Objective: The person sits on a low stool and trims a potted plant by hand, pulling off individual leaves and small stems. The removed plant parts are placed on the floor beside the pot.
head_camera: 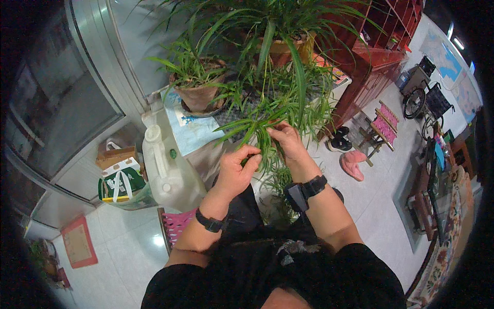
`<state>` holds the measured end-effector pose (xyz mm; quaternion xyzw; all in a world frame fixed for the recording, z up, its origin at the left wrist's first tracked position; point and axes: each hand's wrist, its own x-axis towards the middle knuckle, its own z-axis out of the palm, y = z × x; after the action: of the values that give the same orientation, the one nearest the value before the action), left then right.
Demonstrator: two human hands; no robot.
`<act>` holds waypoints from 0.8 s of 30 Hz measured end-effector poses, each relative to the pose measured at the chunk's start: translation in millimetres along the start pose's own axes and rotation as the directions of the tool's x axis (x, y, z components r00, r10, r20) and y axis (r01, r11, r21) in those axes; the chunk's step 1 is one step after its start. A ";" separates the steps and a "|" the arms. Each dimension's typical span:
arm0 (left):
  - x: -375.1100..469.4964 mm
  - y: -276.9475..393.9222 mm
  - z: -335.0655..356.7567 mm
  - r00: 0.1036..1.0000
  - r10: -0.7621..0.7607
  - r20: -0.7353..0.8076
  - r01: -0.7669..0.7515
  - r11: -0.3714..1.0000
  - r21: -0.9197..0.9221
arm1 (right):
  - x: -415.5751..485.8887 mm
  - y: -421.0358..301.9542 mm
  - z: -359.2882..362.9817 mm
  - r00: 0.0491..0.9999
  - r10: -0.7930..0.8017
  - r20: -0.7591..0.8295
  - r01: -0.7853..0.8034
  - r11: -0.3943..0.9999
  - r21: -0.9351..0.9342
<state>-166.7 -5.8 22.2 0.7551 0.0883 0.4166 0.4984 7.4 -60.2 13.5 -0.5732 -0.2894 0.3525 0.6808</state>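
Note:
Before me hangs a leafy spider plant shoot (252, 125), its long stem running up towards the large potted spider plant (266, 23). My right hand (289, 145) grips this shoot near its base, thumb and fingers among the leaves. Just to the left and lower, my left hand (240, 167) has thumb and forefinger pinched on a narrow leaf; the fingertips partly hide it. More trailing plantlets (308, 104) surround the right hand and hang down between my arms. A smaller spider plant in a clay pot (200, 96) stands beyond my left hand.
A large translucent plastic jug (166, 170) stands left of my left arm, beside a bag of boxes (123, 185). A woven folding stool (179, 224) is close to my left forearm. Pink slippers (353, 164) and another stool (382, 125) stand at right, near a red wooden cabinet (366, 73).

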 end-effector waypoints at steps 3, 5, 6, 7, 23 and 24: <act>14.0 14.6 -15.7 0.996 -0.001 -0.089 -0.010 0.993 -0.120 | -3.7 1.7 -0.9 0.994 -0.104 -0.033 0.105 0.994 0.038; 28.0 28.2 -33.2 0.961 -0.049 -0.271 0.000 0.984 -0.178 | -2.1 2.4 -1.7 0.987 -0.152 -0.053 0.152 0.988 0.000; 37.2 35.6 -45.2 0.939 -0.019 -0.344 -0.030 0.990 -0.135 | -2.1 2.9 -2.5 0.977 -0.207 -0.054 0.207 0.978 -0.010; 47.7 41.4 -53.2 0.941 0.007 -0.340 -0.048 0.992 -0.114 | -0.4 3.3 -1.8 0.984 -0.173 -0.050 0.171 0.985 -0.030; 128.2 -39.5 -30.4 0.728 -0.385 0.568 0.516 0.852 -0.084 | -18.5 -15.8 -10.4 0.993 -0.067 0.100 0.063 0.997 0.038; 128.1 -40.1 -31.2 0.729 -0.375 0.573 0.494 0.867 -0.062 | -20.4 -14.8 -11.4 0.992 -0.064 0.109 0.059 0.997 0.043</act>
<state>-96.1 105.2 63.2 0.7421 0.0742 0.0633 0.6631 6.8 -84.7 26.3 -0.5302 -0.3370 0.3680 0.6854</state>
